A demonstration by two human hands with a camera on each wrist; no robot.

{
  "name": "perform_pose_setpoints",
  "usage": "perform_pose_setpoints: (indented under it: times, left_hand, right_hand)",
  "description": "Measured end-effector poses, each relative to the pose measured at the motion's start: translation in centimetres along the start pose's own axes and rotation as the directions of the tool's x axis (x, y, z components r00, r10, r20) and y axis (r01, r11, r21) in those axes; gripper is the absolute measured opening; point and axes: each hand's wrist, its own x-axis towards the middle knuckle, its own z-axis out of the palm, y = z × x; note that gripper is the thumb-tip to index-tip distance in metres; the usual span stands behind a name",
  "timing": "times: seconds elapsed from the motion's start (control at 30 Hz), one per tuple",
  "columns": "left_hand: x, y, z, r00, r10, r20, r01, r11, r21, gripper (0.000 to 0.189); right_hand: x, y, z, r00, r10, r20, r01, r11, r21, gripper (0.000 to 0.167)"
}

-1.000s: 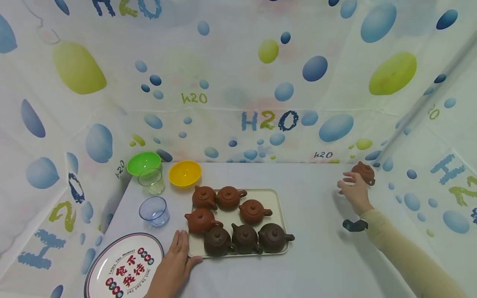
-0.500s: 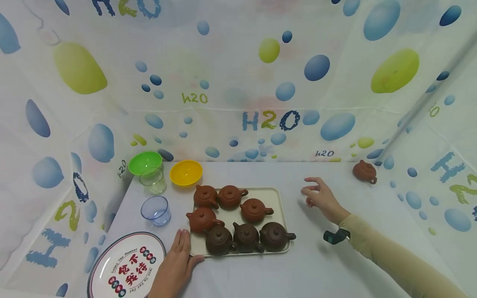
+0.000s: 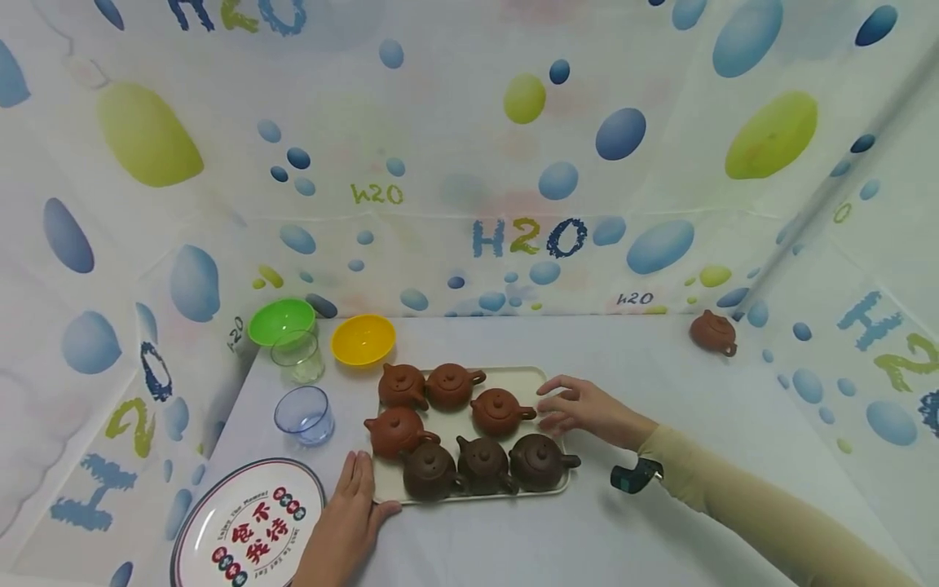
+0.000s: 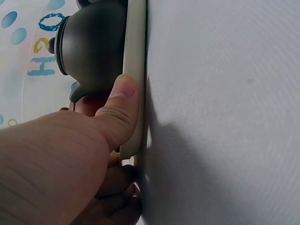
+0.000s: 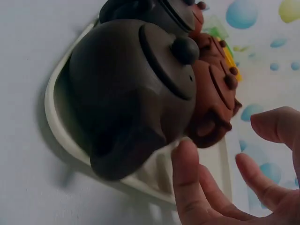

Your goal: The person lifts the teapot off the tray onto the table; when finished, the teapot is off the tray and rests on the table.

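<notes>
A cream tray (image 3: 522, 380) bears several small clay teapots. Three dark brown ones, including the right-hand teapot (image 3: 538, 465), line its front edge; reddish-brown ones stand behind. My left hand (image 3: 341, 522) rests against the tray's near left corner, its thumb (image 4: 119, 105) along the front rim and its fingers straight by the left side. Over the tray's right edge, my right hand (image 3: 583, 413) has its fingers spread close to the handle of a reddish-brown teapot (image 3: 496, 414). In the right wrist view, nothing lies between thumb and fingers beside that teapot (image 5: 213, 96).
Another reddish-brown teapot (image 3: 713, 333) stands alone at the back right. Left of the tray are a green bowl (image 3: 281, 319), a yellow bowl (image 3: 363, 341), a clear glass (image 3: 299, 359), a blue glass (image 3: 304, 417) and a white plate (image 3: 213, 522) with red lettering. Patterned cloth (image 3: 455, 122) walls the table.
My right hand has moved left from the lone teapot at the back right to the tray's right edge. My left hand has stayed at the tray corner.
</notes>
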Motion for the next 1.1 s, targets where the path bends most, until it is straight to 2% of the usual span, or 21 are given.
perform_pose_setpoints:
  times: [0.27,0.6,0.87,1.1]
  left_hand:
    - [-0.1,-0.1,0.2,1.0,-0.02,0.017,0.02,0.999,-0.03,0.09]
    - [-0.4,-0.1,0.2,0.995,-0.07,0.066,0.074,0.996,-0.051,0.092]
    - [-0.3,-0.2,0.4,0.998,-0.049,0.047,0.051,0.997,-0.056,0.091]
    - [-0.2,-0.3,0.4,1.0,-0.028,0.009,0.028,0.999,-0.046,0.089]
  right_hand:
    - [1.3,-0.1,1.2,0.998,-0.002,0.058,0.008,0.995,-0.103,0.033]
    - [2.0,0.6,2.2,0.993,0.015,0.117,-0.007,0.997,-0.071,0.035]
    - [2.6,1.1,2.5,0.987,-0.014,0.16,0.02,0.999,-0.038,0.036]
    - [3.0,1.1,2.4,0.988,-0.019,0.15,0.025,0.999,-0.04,0.036]
